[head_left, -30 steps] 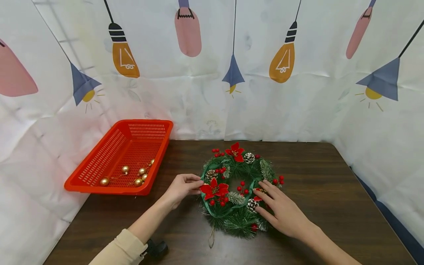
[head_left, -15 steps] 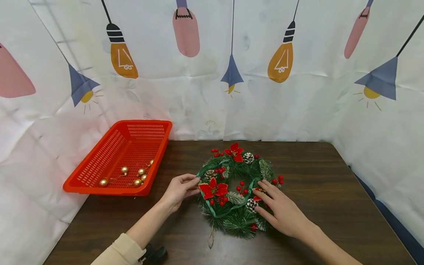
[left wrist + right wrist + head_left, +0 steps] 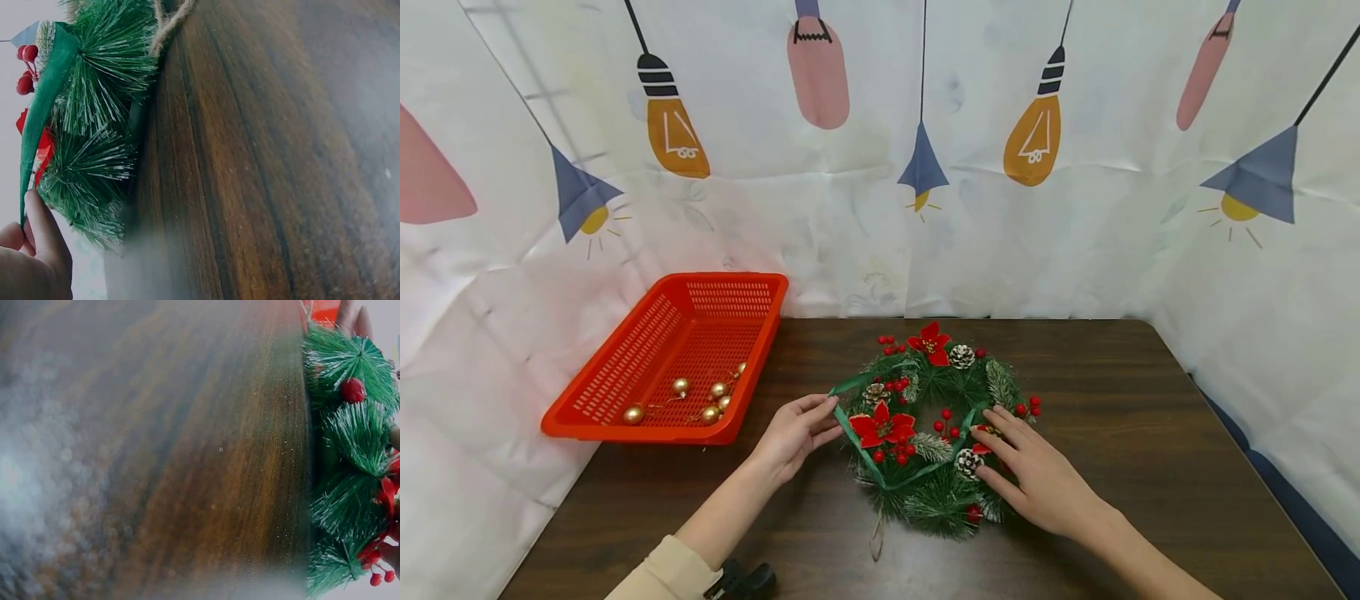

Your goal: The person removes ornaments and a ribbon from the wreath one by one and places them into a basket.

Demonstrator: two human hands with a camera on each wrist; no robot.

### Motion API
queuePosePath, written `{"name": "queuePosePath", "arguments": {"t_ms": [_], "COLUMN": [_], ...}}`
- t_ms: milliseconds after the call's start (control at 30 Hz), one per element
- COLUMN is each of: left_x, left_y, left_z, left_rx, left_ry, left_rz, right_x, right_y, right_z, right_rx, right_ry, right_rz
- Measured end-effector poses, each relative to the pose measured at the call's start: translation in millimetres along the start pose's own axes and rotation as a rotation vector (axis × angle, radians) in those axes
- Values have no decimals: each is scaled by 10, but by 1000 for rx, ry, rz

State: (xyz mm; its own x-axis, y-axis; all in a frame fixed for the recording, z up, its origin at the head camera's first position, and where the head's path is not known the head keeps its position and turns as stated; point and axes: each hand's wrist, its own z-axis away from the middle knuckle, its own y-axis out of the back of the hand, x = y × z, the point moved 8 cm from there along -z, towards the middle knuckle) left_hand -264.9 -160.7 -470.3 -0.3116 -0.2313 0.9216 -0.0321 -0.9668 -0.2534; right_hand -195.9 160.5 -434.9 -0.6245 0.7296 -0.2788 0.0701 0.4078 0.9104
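A green Christmas wreath with red poinsettias, berries and frosted pine cones lies on the table. My left hand pinches a green ribbon between thumb and fingers at the wreath's left side. The ribbon is drawn out into a point there and loops over the wreath's lower left part; in the left wrist view the ribbon runs taut from my fingertips. My right hand rests with fingers spread on the wreath's right side, covering part of a poinsettia. Only bits of that hand show at the right wrist view's edge.
At the back left stands a red plastic basket with several gold ball ornaments in it. A twine loop hangs from the wreath's front onto the dark wooden table. A printed curtain encloses the table's back and sides.
My left hand has drawn the ribbon outward to the left, away from the wreath, so its curved edge is now a straight-sided corner. The right hand has stayed in place on the wreath.
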Motion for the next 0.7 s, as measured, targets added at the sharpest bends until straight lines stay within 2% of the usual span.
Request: {"name": "queuePosePath", "arguments": {"t_ms": [167,433,700], "left_x": [36,160,274], "left_y": [35,78,156], "left_z": [25,82,135], "left_rx": [11,27,56], "left_ry": [-9,-69,-100], "left_rz": [5,40,68], "right_x": [3,8,5], "right_y": [-7,-8,-2], "right_z": [-1,1,-11], "right_rx": [-5,-9,-3], "right_ry": [-4,-14,-15], "right_rz": [-3,-17,-18]}}
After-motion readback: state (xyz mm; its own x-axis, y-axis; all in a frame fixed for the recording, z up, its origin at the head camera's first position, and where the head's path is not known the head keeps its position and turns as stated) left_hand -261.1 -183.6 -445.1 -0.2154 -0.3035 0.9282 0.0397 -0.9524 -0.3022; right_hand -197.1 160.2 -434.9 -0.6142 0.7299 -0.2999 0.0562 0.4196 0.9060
